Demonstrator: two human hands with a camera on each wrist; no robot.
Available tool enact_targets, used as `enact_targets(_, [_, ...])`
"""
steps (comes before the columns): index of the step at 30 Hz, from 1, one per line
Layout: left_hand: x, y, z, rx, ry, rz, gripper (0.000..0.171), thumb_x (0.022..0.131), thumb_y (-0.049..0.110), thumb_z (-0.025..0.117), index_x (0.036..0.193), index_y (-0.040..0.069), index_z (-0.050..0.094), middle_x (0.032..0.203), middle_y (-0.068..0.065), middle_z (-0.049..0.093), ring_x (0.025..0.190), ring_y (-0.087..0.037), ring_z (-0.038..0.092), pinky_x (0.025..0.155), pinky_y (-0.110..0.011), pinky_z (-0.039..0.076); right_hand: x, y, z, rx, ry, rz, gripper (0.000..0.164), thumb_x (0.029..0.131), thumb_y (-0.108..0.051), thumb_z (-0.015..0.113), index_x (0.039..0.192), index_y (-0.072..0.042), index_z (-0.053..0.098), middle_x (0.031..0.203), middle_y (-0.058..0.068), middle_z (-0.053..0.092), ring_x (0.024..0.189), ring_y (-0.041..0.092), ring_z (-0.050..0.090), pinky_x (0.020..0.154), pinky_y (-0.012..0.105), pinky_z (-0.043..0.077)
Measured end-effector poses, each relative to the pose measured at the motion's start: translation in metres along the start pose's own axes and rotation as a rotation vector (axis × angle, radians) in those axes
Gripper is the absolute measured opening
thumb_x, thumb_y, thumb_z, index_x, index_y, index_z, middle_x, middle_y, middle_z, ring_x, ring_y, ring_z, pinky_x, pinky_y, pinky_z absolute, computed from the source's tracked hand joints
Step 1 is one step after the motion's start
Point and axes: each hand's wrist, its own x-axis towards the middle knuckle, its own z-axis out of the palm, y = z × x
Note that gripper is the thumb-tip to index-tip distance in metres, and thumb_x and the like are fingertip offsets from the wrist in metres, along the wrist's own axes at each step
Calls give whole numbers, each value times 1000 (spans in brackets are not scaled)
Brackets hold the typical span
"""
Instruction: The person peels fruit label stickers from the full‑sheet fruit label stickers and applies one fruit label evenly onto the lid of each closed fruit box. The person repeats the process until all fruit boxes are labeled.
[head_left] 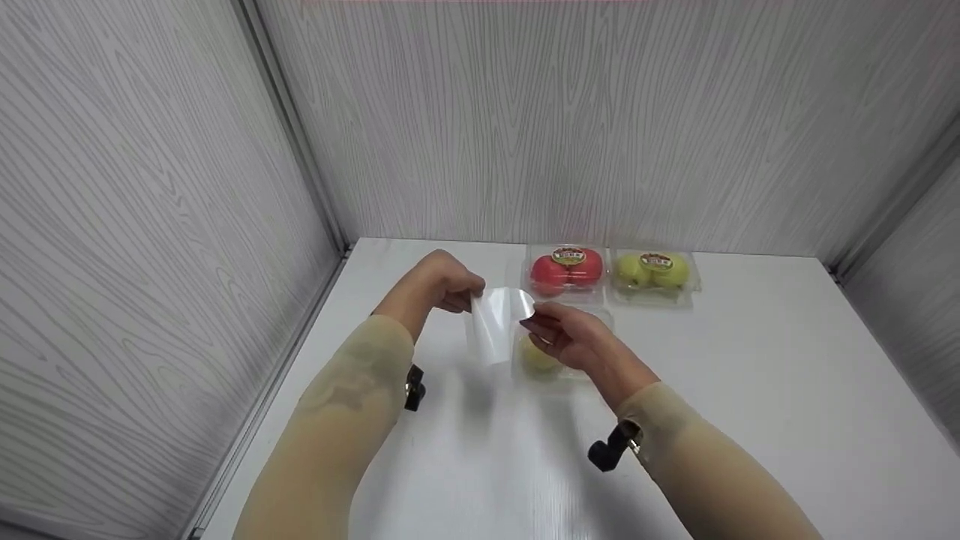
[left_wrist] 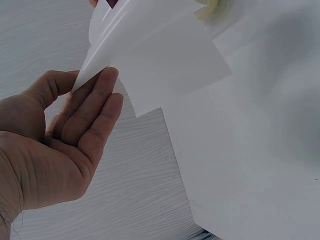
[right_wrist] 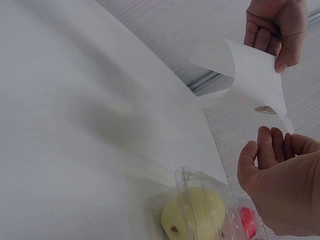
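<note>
A curled, glossy white sheet [head_left: 493, 326] hangs above the table between both hands. My left hand [head_left: 450, 281] pinches its left edge between thumb and fingers, as the left wrist view shows up close. At the sheet's upper right, my right hand [head_left: 566, 336] pinches a corner that bends over. A small oval label [right_wrist: 265, 109] shows on the sheet in the right wrist view. Below the right hand stands a clear plastic fruit box [head_left: 600, 319], partly hidden by that hand, with a yellow-green fruit [right_wrist: 197, 215] inside.
Toward the back of the white table [head_left: 765, 390] stand two more clear boxes, one with red fruits [head_left: 566, 270], the other with yellow-green fruits [head_left: 652, 270]. Both carry oval labels on top. Wood-grain panels [head_left: 555, 127] wall the table at the back and sides.
</note>
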Motion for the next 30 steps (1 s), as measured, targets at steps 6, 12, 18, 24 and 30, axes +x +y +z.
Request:
enact_targets(6, [1, -5, -2, -25, 5, 0, 27, 91, 6, 67, 113, -8, 74, 103, -20, 79, 96, -29, 79, 91, -40, 62, -1, -3, -8, 6, -2, 2, 34, 105, -12, 68, 137, 0, 67, 107, 16, 80, 98, 24, 79, 111, 41, 50])
enact_targets(12, [1, -9, -5, -34, -5, -7, 28, 92, 6, 67, 115, -9, 73, 106, -20, 79, 98, -29, 79, 92, -40, 61, 0, -5, -12, 6, -1, -6, 21, 104, -13, 70, 121, -1, 74, 105, 15, 80, 98, 24, 79, 96, 38, 58])
enact_targets(18, [1, -10, -7, -42, -2, 1, 27, 92, 6, 67, 113, -9, 74, 103, -20, 79, 94, -28, 79, 92, -41, 61, 0, -6, -15, 24, -8, -1, 20, 104, -13, 69, 119, 0, 75, 101, 15, 80, 99, 24, 79, 99, 38, 57])
enact_targets(24, [1, -12, -10, -69, -3, 1, 26, 92, 6, 67, 112, -8, 75, 100, -19, 79, 91, -27, 79, 94, -42, 61, -1, -9, -19, 26, -9, 15, 16, 104, -14, 68, 112, -2, 76, 100, 15, 80, 97, 23, 79, 102, 37, 56])
enact_targets(30, [1, -13, -12, -80, 0, -10, 27, 92, 6, 67, 113, -8, 75, 103, -18, 79, 92, -26, 79, 92, -40, 61, -4, -14, -27, 54, -11, 27, 15, 105, -14, 67, 104, -3, 77, 99, 14, 81, 96, 22, 79, 101, 36, 55])
